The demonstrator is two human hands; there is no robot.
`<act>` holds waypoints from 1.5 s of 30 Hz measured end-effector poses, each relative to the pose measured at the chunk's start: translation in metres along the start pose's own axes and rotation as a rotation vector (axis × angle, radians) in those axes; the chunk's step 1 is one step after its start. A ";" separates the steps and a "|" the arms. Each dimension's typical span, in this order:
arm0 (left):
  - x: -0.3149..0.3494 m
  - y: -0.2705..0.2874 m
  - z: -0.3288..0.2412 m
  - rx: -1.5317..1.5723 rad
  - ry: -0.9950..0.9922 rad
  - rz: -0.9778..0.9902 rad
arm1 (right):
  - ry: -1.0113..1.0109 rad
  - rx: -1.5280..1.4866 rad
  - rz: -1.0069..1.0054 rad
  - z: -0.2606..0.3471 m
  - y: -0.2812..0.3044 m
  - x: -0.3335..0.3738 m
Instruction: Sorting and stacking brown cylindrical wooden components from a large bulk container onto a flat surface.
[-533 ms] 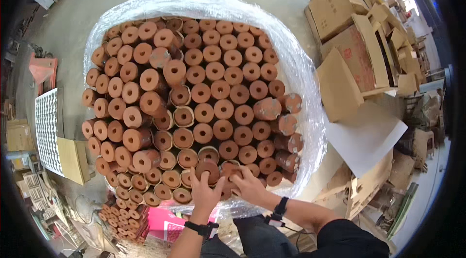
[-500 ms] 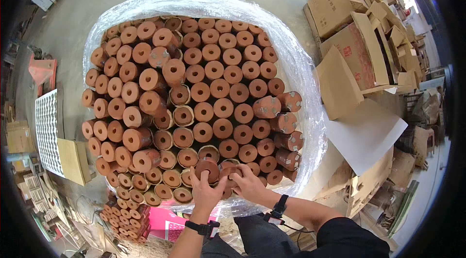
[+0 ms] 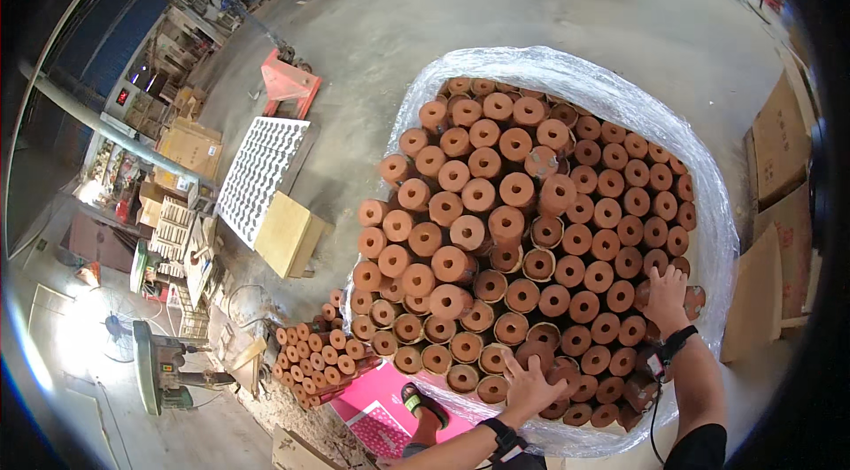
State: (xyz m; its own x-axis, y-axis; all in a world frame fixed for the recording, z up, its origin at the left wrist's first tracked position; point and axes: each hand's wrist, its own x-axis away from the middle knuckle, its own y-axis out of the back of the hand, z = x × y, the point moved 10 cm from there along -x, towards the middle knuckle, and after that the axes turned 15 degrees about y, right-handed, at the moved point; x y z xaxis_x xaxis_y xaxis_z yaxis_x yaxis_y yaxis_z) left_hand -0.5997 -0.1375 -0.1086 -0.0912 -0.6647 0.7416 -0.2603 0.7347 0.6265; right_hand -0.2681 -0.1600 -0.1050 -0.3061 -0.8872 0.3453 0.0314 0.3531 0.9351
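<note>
Reddish-brown cylinders with round centre holes, such as this cylinder (image 3: pixel 506 227), stand tightly packed in a large stack in front of me. My left hand (image 3: pixel 531 389) is at the near edge, its fingers spread over the tops; a darker cylinder (image 3: pixel 561 373) lies by its thumb. At the right side, my right hand (image 3: pixel 668 300) reaches over the cylinders with its fingers apart, touching them. A tilted cylinder (image 3: pixel 694 300) with grey patches shows beside it. What lies under the right palm is hidden. Both wrists wear black straps.
Clear plastic wrap (image 3: pixel 708 178) surrounds the stack. Smaller cylinders (image 3: pixel 319 359) are piled at the near left by a pink sheet (image 3: pixel 425 443). A patterned white panel (image 3: pixel 263 173), a yellowish box (image 3: pixel 288 235) and a red pallet jack (image 3: pixel 289 80) stand left; cardboard boxes (image 3: pixel 779 240) stand right.
The view has swung left, so the stack sits further right. My hands were close together on cylinders at the near edge; my right hand has moved away to the right side, and my left fingers have spread.
</note>
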 end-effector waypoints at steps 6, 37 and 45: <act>-0.004 -0.016 0.008 0.044 -0.066 -0.043 | -0.141 -0.694 -0.404 0.043 0.014 0.058; -0.005 0.077 0.008 -0.413 -0.775 -0.289 | 0.485 -0.901 -0.352 0.235 0.014 0.059; 0.017 0.074 -0.022 -0.562 -0.951 -0.377 | -0.177 -0.083 -0.271 0.022 0.028 0.098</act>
State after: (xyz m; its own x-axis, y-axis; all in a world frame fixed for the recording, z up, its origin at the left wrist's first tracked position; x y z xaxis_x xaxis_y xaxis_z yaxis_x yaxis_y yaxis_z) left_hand -0.5992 -0.0920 -0.0443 -0.8442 -0.5126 0.1568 0.0166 0.2675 0.9634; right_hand -0.3180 -0.2302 -0.0471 -0.4741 -0.8777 0.0703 0.0013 0.0791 0.9969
